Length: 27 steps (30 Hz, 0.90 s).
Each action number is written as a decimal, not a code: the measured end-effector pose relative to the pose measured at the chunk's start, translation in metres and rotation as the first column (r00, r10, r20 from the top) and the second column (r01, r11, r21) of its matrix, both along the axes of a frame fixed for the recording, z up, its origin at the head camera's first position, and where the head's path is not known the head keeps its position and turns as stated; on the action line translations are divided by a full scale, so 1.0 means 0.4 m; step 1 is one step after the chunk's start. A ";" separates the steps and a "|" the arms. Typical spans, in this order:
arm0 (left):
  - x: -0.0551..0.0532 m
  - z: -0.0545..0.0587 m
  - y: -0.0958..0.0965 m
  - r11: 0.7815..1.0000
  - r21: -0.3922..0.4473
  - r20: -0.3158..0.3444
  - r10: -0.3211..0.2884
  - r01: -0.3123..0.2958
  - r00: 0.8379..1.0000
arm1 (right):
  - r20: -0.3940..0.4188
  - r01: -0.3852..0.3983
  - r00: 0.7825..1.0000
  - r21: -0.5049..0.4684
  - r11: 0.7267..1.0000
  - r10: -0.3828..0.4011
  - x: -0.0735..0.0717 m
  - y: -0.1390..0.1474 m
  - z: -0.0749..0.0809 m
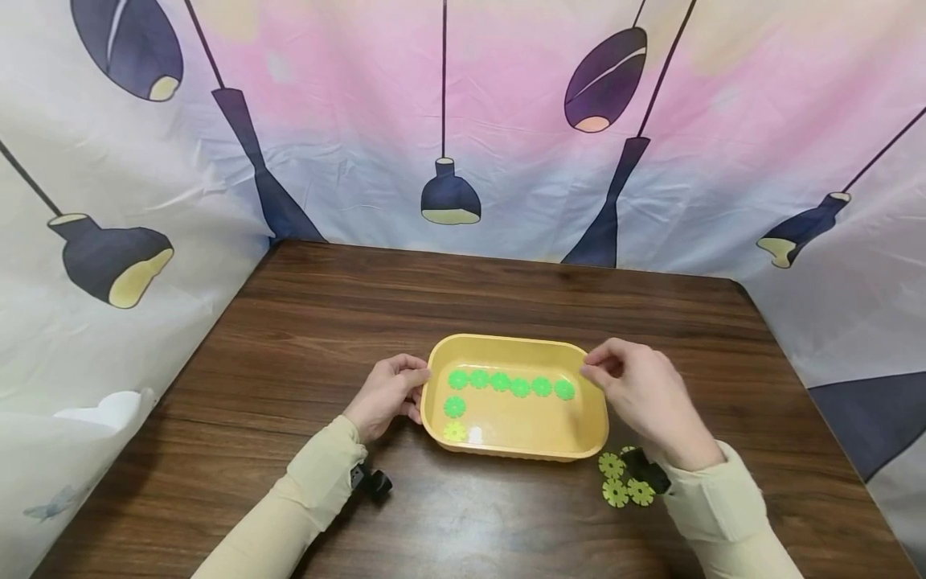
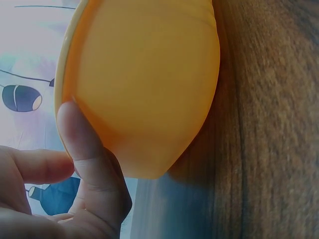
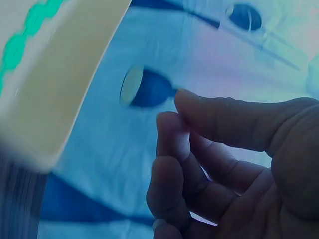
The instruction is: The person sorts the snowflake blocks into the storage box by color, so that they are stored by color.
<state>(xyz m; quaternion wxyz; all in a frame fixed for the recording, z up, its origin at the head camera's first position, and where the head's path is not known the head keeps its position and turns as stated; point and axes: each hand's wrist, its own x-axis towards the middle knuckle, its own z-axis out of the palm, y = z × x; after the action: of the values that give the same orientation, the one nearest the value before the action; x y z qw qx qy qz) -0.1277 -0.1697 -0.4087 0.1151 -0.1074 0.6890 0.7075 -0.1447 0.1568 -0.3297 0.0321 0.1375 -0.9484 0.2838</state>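
A yellow plastic basin (image 1: 528, 425) stands on the table between the hands. My left hand (image 1: 387, 396) pinches its left rim, the thumb (image 2: 82, 134) on one side and a finger on the other. Several green notched discs (image 1: 500, 381) lie in a row along the basin's far side. Below the row's left end are one more green disc (image 1: 454, 407) and a yellow-green disc (image 1: 454, 433). My right hand (image 1: 647, 394) is by the basin's right end, fingers loosely curled, thumb near the index fingertip. In the right wrist view it is apart from the basin, with nothing visible between the fingers.
Several yellow-green notched discs (image 1: 616, 491) lie on the table below the right wrist, partly hidden by a black wrist camera (image 1: 645, 470). Another black camera (image 1: 378, 484) hangs at the left wrist. Behind the dark wooden table (image 1: 362, 297) hangs a lamp-patterned cloth (image 1: 376, 137).
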 end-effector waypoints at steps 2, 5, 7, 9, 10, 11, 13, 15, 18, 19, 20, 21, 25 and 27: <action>0.000 0.000 0.001 1.000 0.001 0.000 0.001 -0.001 1.000 | -0.010 0.042 0.999 0.020 0.999 -0.042 -0.001 0.037 -0.006; -0.001 0.000 0.001 1.000 0.001 0.000 0.002 -0.002 1.000 | 0.002 0.088 0.996 0.041 0.995 -0.088 -0.004 0.089 -0.020; -0.001 0.000 0.001 1.000 0.000 -0.001 0.003 -0.003 1.000 | 0.018 0.100 0.995 0.065 0.993 -0.102 -0.005 0.117 -0.033; -0.001 0.001 0.001 1.000 -0.001 -0.002 0.004 -0.004 1.000 | 0.043 0.096 0.994 0.084 0.992 -0.100 -0.007 0.140 -0.047; -0.002 0.001 0.001 1.000 -0.001 -0.002 0.005 -0.005 1.000 | 0.057 0.089 0.994 0.093 0.992 -0.094 -0.008 0.149 -0.055; -0.002 0.001 0.001 1.000 -0.001 -0.002 0.005 -0.005 1.000 | 0.076 0.079 0.993 0.102 0.992 -0.087 -0.008 0.158 -0.064; -0.002 0.002 0.001 1.000 -0.002 -0.002 0.004 -0.004 1.000 | 0.105 0.057 0.992 0.123 0.991 -0.070 -0.007 0.173 -0.082; -0.003 0.002 0.001 1.000 -0.003 -0.001 0.003 -0.003 1.000 | 0.139 0.031 0.989 0.137 0.990 -0.050 -0.006 0.184 -0.099; -0.003 0.003 0.001 1.000 -0.007 -0.001 0.002 -0.002 1.000 | 0.177 -0.017 0.984 0.164 0.986 -0.013 -0.003 0.194 -0.122; -0.002 0.003 0.000 1.000 -0.009 0.000 0.001 -0.001 1.000 | 0.188 -0.035 0.982 0.174 0.984 0.001 -0.002 0.195 -0.128; -0.002 0.003 0.000 1.000 -0.010 0.001 0.001 -0.001 1.000 | 0.198 -0.055 0.980 0.186 0.981 0.018 -0.002 0.196 -0.134; -0.002 0.003 0.000 1.000 -0.011 0.004 0.000 0.000 1.000 | 0.208 -0.075 0.978 0.198 0.977 0.033 0.000 0.196 -0.140; 0.000 0.002 -0.001 1.000 -0.010 0.010 -0.001 0.001 1.000 | 0.246 -0.145 0.965 0.213 0.966 0.091 0.005 0.191 -0.157; 0.001 0.002 -0.001 1.000 -0.008 0.010 -0.002 0.002 1.000 | 0.262 -0.168 0.959 0.206 0.964 0.111 0.008 0.186 -0.164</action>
<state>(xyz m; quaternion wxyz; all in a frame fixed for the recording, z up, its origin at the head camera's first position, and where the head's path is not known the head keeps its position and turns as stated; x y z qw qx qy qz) -0.1274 -0.1703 -0.4078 0.1187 -0.1106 0.6913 0.7041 -0.1415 0.2313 -0.3955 -0.1226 0.1707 -0.9590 0.1903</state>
